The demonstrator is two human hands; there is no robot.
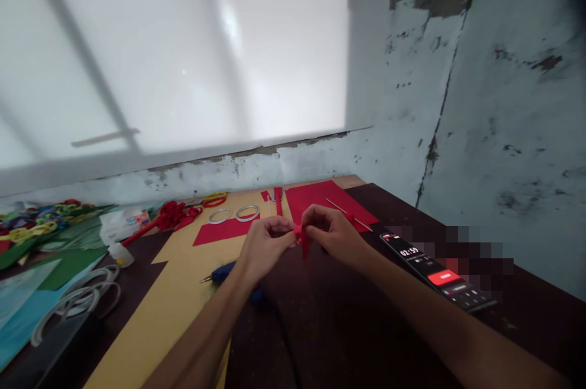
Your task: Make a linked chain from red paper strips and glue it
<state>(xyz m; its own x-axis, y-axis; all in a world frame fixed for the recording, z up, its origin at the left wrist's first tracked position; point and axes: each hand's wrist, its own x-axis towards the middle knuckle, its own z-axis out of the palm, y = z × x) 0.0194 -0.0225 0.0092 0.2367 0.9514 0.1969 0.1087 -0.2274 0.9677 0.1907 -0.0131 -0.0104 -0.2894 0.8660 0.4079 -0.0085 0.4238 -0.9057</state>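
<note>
A small folded red strip (304,246), of paper or felt, is held up in front of me with one end hanging down. My left hand (265,245) pinches it from the left between thumb and fingers. From the other side, my right hand (333,235) pinches the same piece, its fingertips close to those of the left. Partly hidden behind my left forearm, a blue glue gun (223,273) lies with its nozzle pointing left. Beyond my hands are a red sheet (311,193) and a thin stick (336,206) with a red bit on it.
Two silver rings (248,214) lie on red pieces atop tan paper (137,309). Yellow-handled scissors (214,199), a red flower (171,216), a small bottle (121,255) and a coiled white cable (75,300) are leftward. A lit phone (434,270) lies right. Walls bound the table.
</note>
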